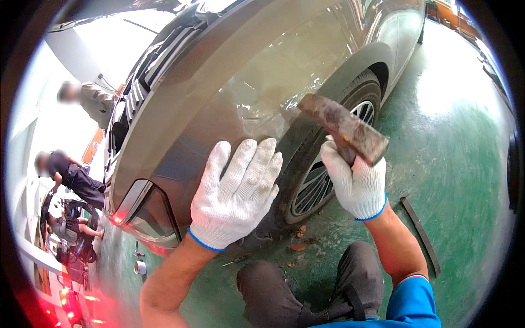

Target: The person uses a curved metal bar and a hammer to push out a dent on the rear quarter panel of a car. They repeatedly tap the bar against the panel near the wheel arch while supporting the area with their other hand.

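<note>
Two white knit-gloved hands are working at a grey car's fender (262,82), its upper body cut off by the frame. The left hand (235,194) is pressing flat, fingers spread, on the panel beside the wheel (322,175). The right hand (355,183), at three o'clock from it, is closing its grip around a rusty, blunt metal block (344,128), raised near the wheel arch.

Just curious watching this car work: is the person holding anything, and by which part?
The right hand grips a rusty metal block by its lower end. The left hand holds nothing, lying flat on the car body panel.
</note>
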A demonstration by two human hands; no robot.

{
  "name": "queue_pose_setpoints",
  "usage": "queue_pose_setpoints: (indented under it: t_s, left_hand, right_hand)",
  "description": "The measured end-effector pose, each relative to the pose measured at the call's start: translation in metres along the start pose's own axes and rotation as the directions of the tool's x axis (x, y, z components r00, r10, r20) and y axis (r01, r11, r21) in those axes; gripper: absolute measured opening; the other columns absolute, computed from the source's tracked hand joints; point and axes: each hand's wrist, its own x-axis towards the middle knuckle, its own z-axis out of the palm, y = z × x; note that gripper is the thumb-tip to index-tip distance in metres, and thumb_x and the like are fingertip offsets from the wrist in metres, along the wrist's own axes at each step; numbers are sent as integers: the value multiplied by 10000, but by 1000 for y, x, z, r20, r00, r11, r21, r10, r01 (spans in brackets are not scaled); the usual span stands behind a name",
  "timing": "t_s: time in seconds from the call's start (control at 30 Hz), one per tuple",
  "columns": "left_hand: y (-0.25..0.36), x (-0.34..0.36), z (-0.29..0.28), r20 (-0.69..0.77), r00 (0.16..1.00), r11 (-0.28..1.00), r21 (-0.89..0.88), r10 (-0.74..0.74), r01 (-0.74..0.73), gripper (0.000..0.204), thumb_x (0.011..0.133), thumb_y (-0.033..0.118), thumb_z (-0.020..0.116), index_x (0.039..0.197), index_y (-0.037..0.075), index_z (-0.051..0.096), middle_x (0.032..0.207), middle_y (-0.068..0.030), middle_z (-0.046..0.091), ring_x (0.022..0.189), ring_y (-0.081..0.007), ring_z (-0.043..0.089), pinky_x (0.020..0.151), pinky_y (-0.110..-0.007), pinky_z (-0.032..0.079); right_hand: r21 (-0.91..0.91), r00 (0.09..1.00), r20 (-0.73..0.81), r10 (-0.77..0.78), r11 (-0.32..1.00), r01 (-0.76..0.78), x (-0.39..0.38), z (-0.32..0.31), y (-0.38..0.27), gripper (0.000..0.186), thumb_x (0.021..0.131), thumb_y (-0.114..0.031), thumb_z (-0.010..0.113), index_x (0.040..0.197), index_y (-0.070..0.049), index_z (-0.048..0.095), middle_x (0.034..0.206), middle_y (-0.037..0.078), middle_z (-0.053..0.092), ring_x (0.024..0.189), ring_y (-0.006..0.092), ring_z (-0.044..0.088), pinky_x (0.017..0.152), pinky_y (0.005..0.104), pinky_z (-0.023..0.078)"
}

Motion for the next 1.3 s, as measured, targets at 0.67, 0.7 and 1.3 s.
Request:
queue_pose_setpoints:
  t_s: [0.67,0.7,1.3]
  left_hand:
    - [0,-2,4,-47,999,999,-36,-6,4,635,819,277,817,1407,102,655,1530,-117,583,1443,-323,512,1195,-579,409]
    - [0,0,3,-50,999,999,-38,-9,7,637,817,277,818,1408,102,655,1529,-116,584,1442,-322,512,1195,-578,410]
    - [8,60,11,-113,966,972,13,-232,235,774,863,445,759,1499,48,564,1598,-162,505,1476,-370,463,1258,-609,279]
  right_hand:
    - [-47,993,95,-72,996,77,5,1,9,349,885,-253,787,1114,-30,647,783,139,706,722,359,727,635,421,561]
    - [-39,992,85,-93,995,96,4,2,11,346,870,-228,788,1123,-34,655,802,139,711,736,362,729,645,423,562]
    - [670,851,103,515,597,-442,-20,-6,-6,336,1129,-281,503,1179,34,610,720,29,563,544,84,501,521,236,408]
